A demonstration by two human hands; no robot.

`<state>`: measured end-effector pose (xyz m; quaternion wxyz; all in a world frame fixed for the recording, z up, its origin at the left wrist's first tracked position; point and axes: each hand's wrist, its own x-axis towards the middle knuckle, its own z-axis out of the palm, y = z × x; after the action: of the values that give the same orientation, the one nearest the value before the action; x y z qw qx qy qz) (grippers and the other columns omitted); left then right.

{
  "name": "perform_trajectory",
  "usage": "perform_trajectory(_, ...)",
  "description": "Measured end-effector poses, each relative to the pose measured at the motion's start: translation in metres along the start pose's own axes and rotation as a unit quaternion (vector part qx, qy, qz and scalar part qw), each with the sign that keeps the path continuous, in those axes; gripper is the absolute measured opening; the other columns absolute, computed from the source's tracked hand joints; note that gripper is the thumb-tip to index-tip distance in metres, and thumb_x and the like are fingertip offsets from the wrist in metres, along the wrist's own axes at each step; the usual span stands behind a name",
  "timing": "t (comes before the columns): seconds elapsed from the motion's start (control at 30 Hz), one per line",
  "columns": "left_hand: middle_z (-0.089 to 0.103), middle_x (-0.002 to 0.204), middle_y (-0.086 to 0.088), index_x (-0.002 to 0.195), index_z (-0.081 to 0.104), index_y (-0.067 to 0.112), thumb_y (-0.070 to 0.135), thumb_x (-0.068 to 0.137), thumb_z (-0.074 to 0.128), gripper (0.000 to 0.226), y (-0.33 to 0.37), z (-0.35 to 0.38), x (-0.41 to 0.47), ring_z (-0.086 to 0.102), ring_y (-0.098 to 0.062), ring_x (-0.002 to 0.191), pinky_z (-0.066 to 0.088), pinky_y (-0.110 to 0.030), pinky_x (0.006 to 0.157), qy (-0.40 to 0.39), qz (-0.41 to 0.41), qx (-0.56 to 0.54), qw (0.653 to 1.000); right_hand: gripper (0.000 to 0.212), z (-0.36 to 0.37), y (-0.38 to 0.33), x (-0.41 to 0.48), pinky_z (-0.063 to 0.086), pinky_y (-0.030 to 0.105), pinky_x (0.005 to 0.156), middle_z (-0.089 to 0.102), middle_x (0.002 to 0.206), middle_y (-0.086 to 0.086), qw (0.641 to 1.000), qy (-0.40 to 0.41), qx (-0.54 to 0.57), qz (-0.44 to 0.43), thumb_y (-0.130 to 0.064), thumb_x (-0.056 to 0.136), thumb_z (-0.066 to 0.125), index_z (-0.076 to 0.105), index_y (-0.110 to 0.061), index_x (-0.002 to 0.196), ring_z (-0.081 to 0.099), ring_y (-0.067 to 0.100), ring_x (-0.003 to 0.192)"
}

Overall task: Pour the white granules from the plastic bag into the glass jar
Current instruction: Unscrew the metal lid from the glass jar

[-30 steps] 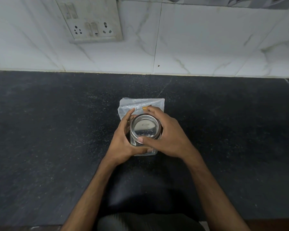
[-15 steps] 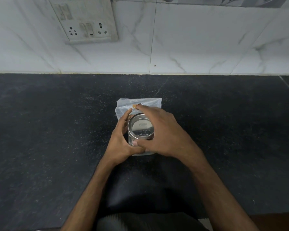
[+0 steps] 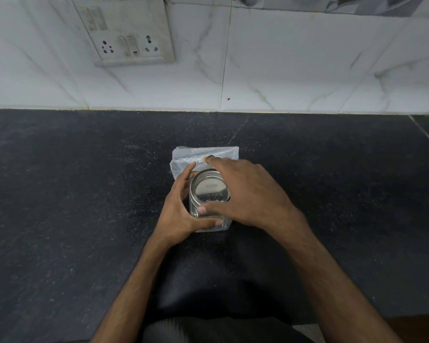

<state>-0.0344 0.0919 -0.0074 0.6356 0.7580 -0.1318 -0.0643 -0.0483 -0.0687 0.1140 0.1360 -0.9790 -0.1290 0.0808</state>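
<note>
A small glass jar with a shiny metal lid stands upright on the black counter, on top of a flat clear plastic bag of white granules. My left hand wraps the jar's left side and front. My right hand grips the lid from the right, thumb at the front rim and fingers around the back. The bag's far part shows beyond the jar; the rest is hidden under the jar and hands.
A white marble-tiled wall rises behind the counter, with a switch and socket plate at the upper left. Fine white specks are scattered on the counter around the bag. My dark clothing shows at the near edge.
My right hand has turned around the lid, its fingers sweeping left over the back rim. The left hand keeps its hold on the jar. The camera view shifted slightly.
</note>
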Motion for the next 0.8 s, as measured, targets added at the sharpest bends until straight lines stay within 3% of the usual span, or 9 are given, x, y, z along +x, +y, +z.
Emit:
perform_trajectory(0.13, 0.055, 0.14, 0.016, 0.149, 0.029, 0.039, 0.023, 0.047, 0.092, 0.121, 0.0, 0.0, -0.001, 0.054, -0.008, 0.131, 0.046, -0.03, 0.107, 0.006, -0.011, -0.002, 1.0, 0.092, 0.012, -0.008, 0.002, 0.044, 0.04, 0.1, 0.055, 0.137, 0.003, 1.0, 0.007, -0.018, 0.014, -0.066, 0.077, 0.067, 0.027, -0.028, 0.151, 0.053, 0.024, 0.124)
perform_trajectory(0.33, 0.056, 0.141, 0.012, 0.153, 0.028, 0.025, 0.005, 0.048, 0.098, 0.128, 0.001, 0.001, 0.0, 0.053, -0.005, 0.133, 0.044, -0.029, 0.11, 0.002, -0.018, 0.002, 1.0, 0.08, -0.011, -0.014, 0.019, 0.042, 0.041, 0.104, 0.055, 0.138, -0.003, 0.991, -0.105, -0.064, -0.046, -0.03, 0.077, 0.078, 0.038, -0.031, 0.147, 0.048, 0.021, 0.129)
perform_trajectory(0.47, 0.055, 0.143, 0.008, 0.154, 0.027, 0.02, 0.0, 0.047, 0.097, 0.13, 0.002, 0.001, -0.001, 0.054, -0.001, 0.13, 0.046, -0.022, 0.107, 0.005, -0.029, -0.007, 1.0, 0.07, -0.01, -0.033, 0.033, 0.05, 0.042, 0.093, 0.058, 0.132, 0.001, 0.981, -0.13, -0.139, -0.049, -0.019, 0.08, 0.074, 0.045, -0.031, 0.143, 0.056, 0.024, 0.119)
perform_trajectory(0.57, 0.06, 0.138, 0.003, 0.152, 0.03, 0.015, -0.005, 0.047, 0.096, 0.126, 0.001, 0.002, -0.002, 0.059, -0.004, 0.125, 0.05, -0.027, 0.105, 0.017, -0.032, -0.01, 0.999, 0.05, 0.005, -0.041, 0.039, 0.042, 0.035, 0.076, 0.063, 0.122, 0.003, 0.977, -0.105, -0.186, -0.027, -0.019, 0.088, 0.067, 0.053, -0.018, 0.135, 0.061, 0.024, 0.11)
perform_trajectory(0.63, 0.062, 0.137, 0.0, 0.153, 0.028, 0.016, -0.002, 0.047, 0.097, 0.128, 0.001, 0.002, -0.001, 0.061, -0.007, 0.124, 0.051, -0.025, 0.102, 0.013, -0.028, 0.001, 1.0, 0.039, 0.014, -0.045, 0.04, 0.038, 0.035, 0.071, 0.063, 0.119, 0.006, 0.978, -0.071, -0.193, -0.011, -0.018, 0.092, 0.059, 0.056, -0.015, 0.13, 0.061, 0.026, 0.108)
perform_trajectory(0.73, 0.064, 0.131, 0.003, 0.148, 0.036, 0.01, 0.006, 0.043, 0.1, 0.123, 0.003, 0.002, -0.002, 0.062, -0.002, 0.119, 0.05, -0.013, 0.094, 0.02, -0.037, 0.007, 0.999, 0.045, -0.001, -0.039, 0.033, 0.049, 0.037, 0.082, 0.06, 0.12, 0.001, 0.978, -0.108, -0.16, -0.074, -0.018, 0.084, 0.07, 0.06, -0.024, 0.127, 0.059, 0.025, 0.108)
perform_trajectory(0.8, 0.064, 0.131, 0.003, 0.144, 0.042, 0.011, 0.007, 0.043, 0.099, 0.116, 0.004, 0.001, -0.002, 0.062, -0.002, 0.119, 0.052, -0.017, 0.097, 0.024, -0.038, 0.01, 0.999, 0.048, -0.02, -0.03, 0.028, 0.05, 0.043, 0.09, 0.056, 0.126, -0.004, 0.977, -0.127, -0.114, -0.131, -0.019, 0.081, 0.072, 0.06, -0.033, 0.125, 0.054, 0.022, 0.113)
